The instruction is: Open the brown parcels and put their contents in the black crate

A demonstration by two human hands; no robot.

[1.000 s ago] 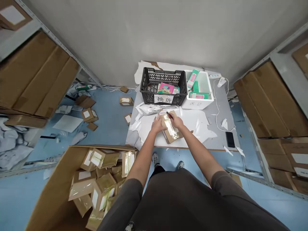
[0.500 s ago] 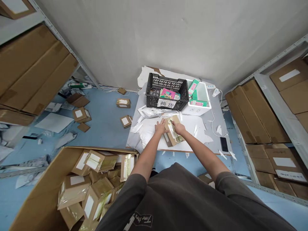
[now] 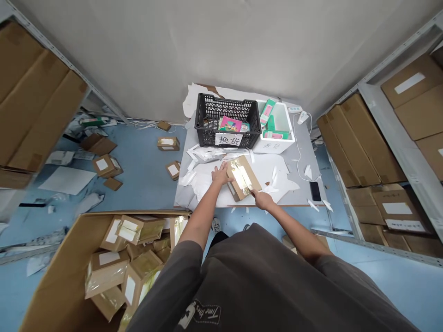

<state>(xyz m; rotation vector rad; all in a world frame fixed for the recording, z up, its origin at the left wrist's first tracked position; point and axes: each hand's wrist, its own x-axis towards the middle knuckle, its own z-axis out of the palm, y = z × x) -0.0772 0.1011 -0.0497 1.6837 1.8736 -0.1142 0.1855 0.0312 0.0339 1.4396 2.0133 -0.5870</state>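
A person stands at a worktop [image 3: 304,193] with both arms reaching forward. Their left hand [image 3: 220,174] lies open, its fingers resting on the left edge of a cardboard parcel [image 3: 241,177] without gripping it. The parcel sits flat near the worktop's front edge, on torn white paper [image 3: 273,168], with shiny clear tape across its top. The right hand [image 3: 263,200] is partly curled, its fingertips at the parcel's lower right corner; whether it holds anything small cannot be told.

Beyond the parcel stand a black plastic crate [image 3: 207,124] with a white sign in Chinese characters [image 3: 228,139] and a white foam box [image 3: 277,145] holding green and pink packets [image 3: 273,134]. A phone [image 3: 315,191] lies at the worktop's right side. An open cardboard box [image 3: 51,276] full of taped parcels sits on the blue floor [image 3: 138,166] to the left, and flat cartons [image 3: 360,147] fill shelves on the right.
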